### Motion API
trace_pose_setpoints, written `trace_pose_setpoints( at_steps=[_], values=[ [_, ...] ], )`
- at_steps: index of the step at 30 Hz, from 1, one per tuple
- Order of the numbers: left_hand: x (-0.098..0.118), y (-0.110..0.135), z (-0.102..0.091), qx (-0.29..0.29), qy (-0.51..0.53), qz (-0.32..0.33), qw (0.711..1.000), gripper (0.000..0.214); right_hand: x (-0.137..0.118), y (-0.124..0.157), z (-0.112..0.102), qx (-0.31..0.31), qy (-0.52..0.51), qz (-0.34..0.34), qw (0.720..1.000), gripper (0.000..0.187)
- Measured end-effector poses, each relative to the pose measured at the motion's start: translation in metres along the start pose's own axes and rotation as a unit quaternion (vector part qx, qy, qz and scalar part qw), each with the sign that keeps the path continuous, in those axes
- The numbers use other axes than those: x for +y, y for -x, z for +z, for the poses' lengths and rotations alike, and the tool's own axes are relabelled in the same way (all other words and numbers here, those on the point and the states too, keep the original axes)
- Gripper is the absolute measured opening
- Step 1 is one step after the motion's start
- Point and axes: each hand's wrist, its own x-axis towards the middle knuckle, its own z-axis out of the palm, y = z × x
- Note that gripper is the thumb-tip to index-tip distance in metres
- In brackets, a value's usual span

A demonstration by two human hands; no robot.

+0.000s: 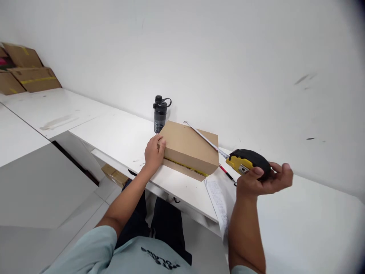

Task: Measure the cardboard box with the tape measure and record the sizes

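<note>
A brown cardboard box [188, 146] lies on the white table, a strip of yellow tape along its near side. My left hand [154, 152] rests against the box's left end, fingers bent over its edge. In my right hand [264, 180] is a yellow and black tape measure [248, 163], held above the table to the right of the box. Its metal blade [207, 140] is partly drawn out and runs slantwise across the top of the box, the hooked tip near the far edge. Whether the blade touches the cardboard I cannot tell.
Behind the box stands a dark water bottle [160, 114]. Right of the box are a red and black pen [226, 172] and a handwritten paper [217, 201] hanging over the table's front edge. Cardboard cartons [35, 78] are stacked far left. A white wall rises behind the table [114, 129].
</note>
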Motion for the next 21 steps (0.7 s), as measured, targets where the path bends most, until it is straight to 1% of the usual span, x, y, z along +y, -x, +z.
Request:
trace_pose_setpoints(
  at_steps=[3, 6, 7, 9, 11, 12, 13, 14, 15, 17, 18, 19, 20, 21],
  values=[
    [0.004, 0.008, -0.008, -0.029, -0.06, 0.032, 0.997, 0.044, -0.001, 0.003, 0.002, -0.008, -0.007, -0.03, 0.999, 0.074],
    [0.016, 0.023, -0.025, -0.092, -0.149, 0.044, 0.984, 0.057, -0.001, 0.004, 0.002, 0.011, -0.014, -0.099, 0.995, 0.073],
    [0.023, 0.028, -0.033, -0.111, -0.189, 0.042, 0.975, 0.06, -0.002, 0.004, 0.003, 0.018, -0.021, -0.127, 0.992, 0.072],
    [0.042, 0.034, -0.051, -0.133, -0.273, 0.037, 0.952, 0.055, -0.003, 0.003, 0.004, 0.026, -0.04, -0.171, 0.984, 0.068],
    [0.063, 0.029, -0.067, -0.148, -0.342, 0.037, 0.927, 0.045, -0.006, 0.003, 0.006, 0.02, -0.053, -0.178, 0.982, 0.062],
    [0.073, 0.021, -0.072, -0.164, -0.357, 0.038, 0.919, 0.046, -0.007, 0.004, 0.007, 0.018, -0.056, -0.171, 0.984, 0.06],
    [0.081, 0.008, -0.074, -0.189, -0.361, 0.035, 0.912, 0.055, -0.008, 0.004, 0.009, 0.017, -0.061, -0.158, 0.985, 0.059],
    [0.086, -0.008, -0.073, -0.198, -0.365, 0.025, 0.909, 0.064, -0.01, 0.005, 0.01, 0.013, -0.066, -0.136, 0.988, 0.06],
    [0.088, -0.027, -0.068, -0.21, -0.361, 0.018, 0.908, 0.067, -0.012, 0.005, 0.011, 0.009, -0.069, -0.103, 0.992, 0.061],
    [0.082, -0.065, -0.053, -0.245, -0.325, 0.035, 0.913, 0.06, -0.017, 0.005, 0.013, -0.003, -0.075, -0.008, 0.997, 0.064],
    [0.075, -0.082, -0.044, -0.262, -0.297, 0.038, 0.917, 0.052, -0.02, 0.004, 0.014, -0.01, -0.079, 0.043, 0.996, 0.064],
    [0.066, -0.095, -0.036, -0.296, -0.263, 0.029, 0.918, 0.049, -0.024, 0.003, 0.014, -0.017, -0.085, 0.087, 0.992, 0.064],
    [0.057, -0.105, -0.03, -0.334, -0.229, 0.007, 0.914, 0.056, -0.027, 0.002, 0.015, -0.02, -0.092, 0.119, 0.988, 0.065],
    [0.049, -0.112, -0.026, -0.357, -0.197, -0.025, 0.913, 0.069, -0.03, 0.001, 0.015, -0.022, -0.101, 0.139, 0.985, 0.066]
  ],
)
